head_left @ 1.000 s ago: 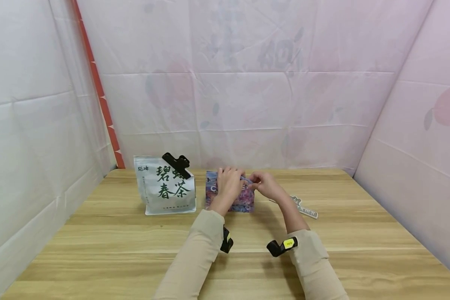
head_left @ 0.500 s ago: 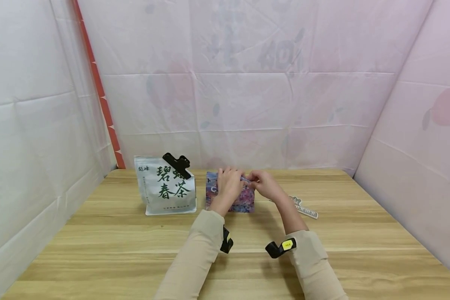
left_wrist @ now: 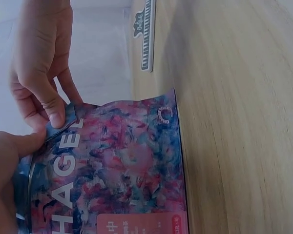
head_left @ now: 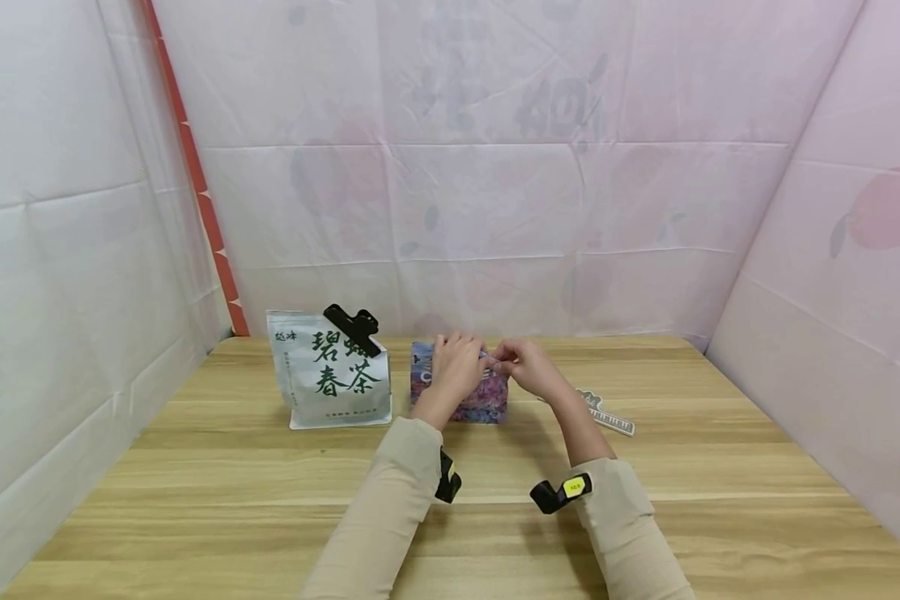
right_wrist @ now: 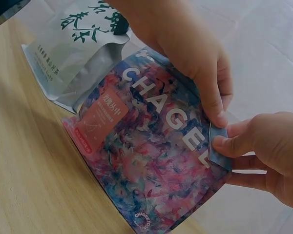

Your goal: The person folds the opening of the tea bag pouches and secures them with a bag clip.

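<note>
A pink, blue and purple CHAGEE pouch (head_left: 487, 404) stands upright on the wooden table. At its top right corner a small flap is folded forward and down (right_wrist: 219, 146). My right hand (head_left: 528, 367) pinches this flap, its thumb in front and fingers behind. My left hand (head_left: 456, 367) reaches over the pouch and grips the top edge, with its thumb in front beside the flap. Both hands nearly meet at that corner. In the right wrist view, part of the left hand's fingers is hidden behind the pouch (right_wrist: 151, 141).
Left of the pouch stands a silver-white tea bag (head_left: 337, 400) with green characters; a black clip (head_left: 354, 329) sits slantwise on its folded corner. A flat white clip with a piano-key pattern (head_left: 613, 422) lies to the right. White cloth walls (head_left: 495, 208) close off the back and sides.
Both hands stay at the pouch's top edge. The right hand has shifted slightly left, and the flap at the corner looks pressed flatter. The tea bag and the white clip stay put.
</note>
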### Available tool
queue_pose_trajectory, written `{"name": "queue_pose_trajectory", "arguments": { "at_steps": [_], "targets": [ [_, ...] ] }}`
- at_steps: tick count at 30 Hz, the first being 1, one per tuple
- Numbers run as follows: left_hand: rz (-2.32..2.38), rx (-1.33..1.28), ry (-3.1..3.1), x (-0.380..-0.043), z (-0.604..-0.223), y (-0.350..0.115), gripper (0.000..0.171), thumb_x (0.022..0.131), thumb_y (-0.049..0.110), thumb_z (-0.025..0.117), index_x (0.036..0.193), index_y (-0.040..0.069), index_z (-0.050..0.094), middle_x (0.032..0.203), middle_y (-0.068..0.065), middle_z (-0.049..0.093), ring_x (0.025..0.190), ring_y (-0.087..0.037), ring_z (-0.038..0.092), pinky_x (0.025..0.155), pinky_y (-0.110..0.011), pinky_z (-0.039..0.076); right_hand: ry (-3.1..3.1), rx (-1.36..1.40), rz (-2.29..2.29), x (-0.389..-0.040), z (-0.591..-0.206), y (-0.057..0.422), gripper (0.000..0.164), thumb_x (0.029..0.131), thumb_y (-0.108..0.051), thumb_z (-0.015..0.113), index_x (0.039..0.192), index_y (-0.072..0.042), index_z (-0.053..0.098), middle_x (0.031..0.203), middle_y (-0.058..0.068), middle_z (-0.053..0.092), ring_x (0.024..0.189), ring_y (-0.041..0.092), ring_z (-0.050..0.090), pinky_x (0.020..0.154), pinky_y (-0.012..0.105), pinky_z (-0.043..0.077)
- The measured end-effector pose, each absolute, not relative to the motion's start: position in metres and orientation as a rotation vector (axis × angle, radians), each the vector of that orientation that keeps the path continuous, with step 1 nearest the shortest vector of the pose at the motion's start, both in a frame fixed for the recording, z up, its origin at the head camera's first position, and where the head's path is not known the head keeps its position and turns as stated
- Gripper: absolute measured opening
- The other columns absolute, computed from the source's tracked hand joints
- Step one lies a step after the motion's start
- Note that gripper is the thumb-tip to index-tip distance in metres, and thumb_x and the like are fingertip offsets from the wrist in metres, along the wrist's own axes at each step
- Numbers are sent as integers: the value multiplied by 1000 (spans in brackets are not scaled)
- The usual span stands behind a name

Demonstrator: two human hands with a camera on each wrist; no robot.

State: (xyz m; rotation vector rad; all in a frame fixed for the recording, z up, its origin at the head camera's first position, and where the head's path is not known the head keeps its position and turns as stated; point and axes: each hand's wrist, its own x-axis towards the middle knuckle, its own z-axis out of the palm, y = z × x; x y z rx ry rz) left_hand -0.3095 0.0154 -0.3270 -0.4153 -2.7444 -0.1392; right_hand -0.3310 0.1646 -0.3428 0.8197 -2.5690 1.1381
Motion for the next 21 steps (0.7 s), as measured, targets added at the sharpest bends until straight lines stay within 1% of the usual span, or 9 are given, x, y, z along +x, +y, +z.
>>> {"name": "queue_pose_trajectory", "arguments": {
  "at_steps": [3,7,13,21],
  "targets": [
    [-137,-422,-2729,-310,-328,16,18,91,38,56,103,28,63,102,9,60,95,-14,50,77,-33,30,-2602,795,1117,-331,-342,165,6,85,3,60,82,0,63,78,7,63,71,20,59,58,32,49],
    [-136,-410,-2719,-310,-329,17,19,90,38,57,106,30,63,104,9,61,94,-14,50,76,-33,30,-2622,806,1110,-330,-340,165,4,87,1,59,85,2,63,80,9,64,75,23,61,61,33,49],
    [-140,-398,-2716,-311,-329,18,15,89,36,58,102,30,64,102,10,61,92,-15,51,76,-34,30,-2625,862,1111,-329,-339,166,5,85,3,59,89,3,63,82,10,64,78,24,61,65,34,50],
    [-229,-404,-2722,-310,-328,16,20,89,40,57,102,26,65,103,9,62,95,-15,50,78,-34,32,-2640,936,1130,-328,-338,172,14,86,7,57,98,4,63,91,12,63,85,26,60,71,38,50]
  ]
}}
